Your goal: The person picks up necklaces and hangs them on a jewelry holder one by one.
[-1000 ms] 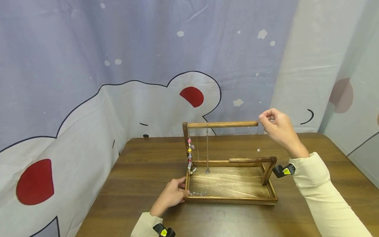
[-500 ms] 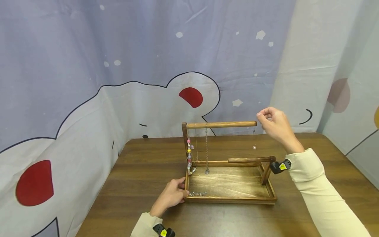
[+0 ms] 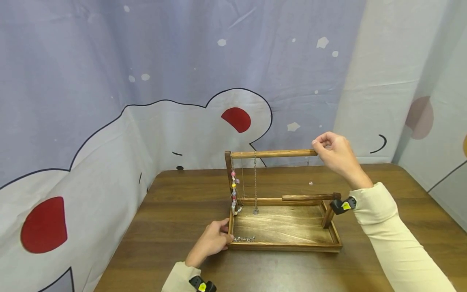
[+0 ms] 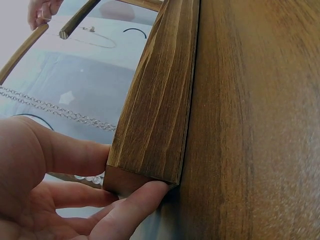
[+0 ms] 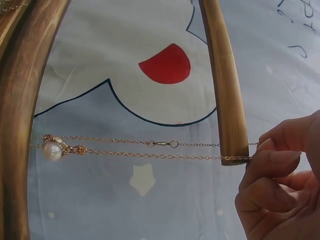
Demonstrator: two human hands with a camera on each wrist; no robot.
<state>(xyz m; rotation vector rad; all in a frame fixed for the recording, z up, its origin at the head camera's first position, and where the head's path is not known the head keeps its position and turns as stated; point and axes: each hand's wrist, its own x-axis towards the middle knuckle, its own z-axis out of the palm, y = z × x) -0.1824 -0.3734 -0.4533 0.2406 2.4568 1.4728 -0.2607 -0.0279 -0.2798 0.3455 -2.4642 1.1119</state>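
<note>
My right hand pinches a thin gold necklace at the free end of the jewellery stand's upper wooden bar. In the right wrist view one strand crosses in front of the bar's tip and the other runs behind it. The necklace's pearl pendant hangs well below the bar. My left hand grips the front left corner of the stand's tray, thumb and fingers on its wooden edge.
A beaded necklace, a fine necklace and a silver chain necklace hang at the upper bar's left. A silvery bracelet lies in the tray's front left corner. A shorter lower bar extends left from the right post.
My right hand has moved slightly left, from just beyond the upper bar's end to over its tip, bringing the gold necklace along. The left hand stays on the tray corner.
</note>
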